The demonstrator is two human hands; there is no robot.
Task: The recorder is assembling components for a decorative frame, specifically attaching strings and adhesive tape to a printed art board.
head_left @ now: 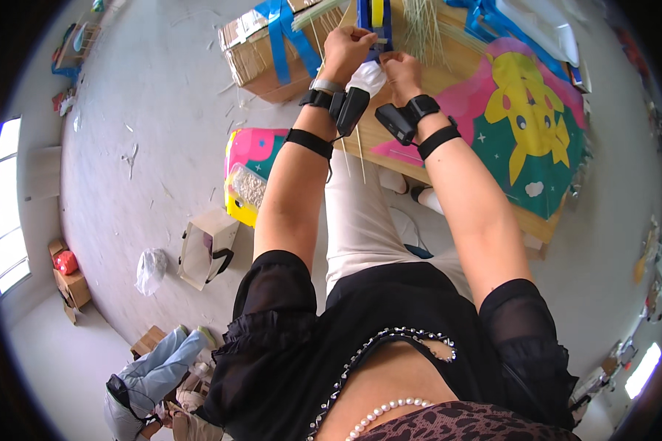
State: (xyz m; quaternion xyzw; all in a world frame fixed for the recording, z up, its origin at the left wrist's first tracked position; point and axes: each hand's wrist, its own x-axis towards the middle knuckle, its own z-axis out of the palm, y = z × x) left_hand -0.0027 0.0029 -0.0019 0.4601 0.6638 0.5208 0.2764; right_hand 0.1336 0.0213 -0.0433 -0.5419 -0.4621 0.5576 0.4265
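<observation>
Both my hands meet at the top of the head view, over the wooden table, by a blue holder with a yellow band (pixel 376 15) that looks like a tape dispenser. My left hand (pixel 346 53) is closed in a pinch at the holder's left side. Just right of it and slightly nearer, my right hand (pixel 401 73) also pinches with thumb and finger. Whatever is between the fingertips is too small to make out. A crumpled white bundle (pixel 368 78) lies between my wrists. Thin pale sticks (pixel 360 151) hang down past the table's edge below it.
Pale green thin strands (pixel 425 37) spread behind my right hand. A pink and green sheet with a yellow cartoon figure (pixel 529 110) covers the table's right side. A cardboard box with blue tape (pixel 261 55) stands left. A clear-sided bin (pixel 207 246) is on the floor.
</observation>
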